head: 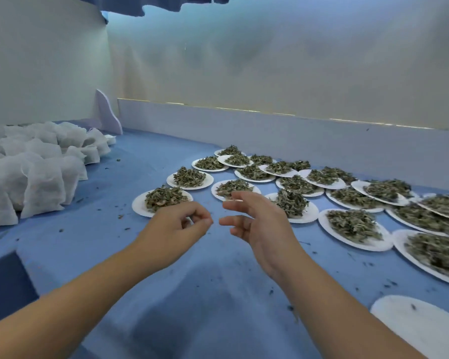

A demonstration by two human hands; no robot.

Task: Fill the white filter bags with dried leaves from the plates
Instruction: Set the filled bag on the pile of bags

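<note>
Head view, near to far.

- 2 bare forearms reach forward over the table (218, 286), which is covered in blue cloth and speckled with leaf crumbs.
- 1 empty white plate (420, 330) at the near right edge, with a single crumb on it.
- Left hand (176, 224): raised above the cloth, fingers curled in, fingertips meeting the thumb in a narrow pinch. Nothing visible in it.
- Right hand (259, 224): just beside the left, not touching it. Fingers loose and spread, palm facing left, holding nothing.
- Paper plates of dried leaves (353, 225) start just beyond the hands and fan out to the right and back. Each carries a green-brown heap, and several rims overlap. The nearest plate (140, 206) lies partly behind the left hand's knuckles.
- White filter bags (36, 182): packed in a crowded cluster at the far left of the table, well apart from the plates. They look stuffed, with darker contents showing faintly through the mesh.
- A low white panel (270, 136) runs along the table's far edge, with pale wall above.
</note>
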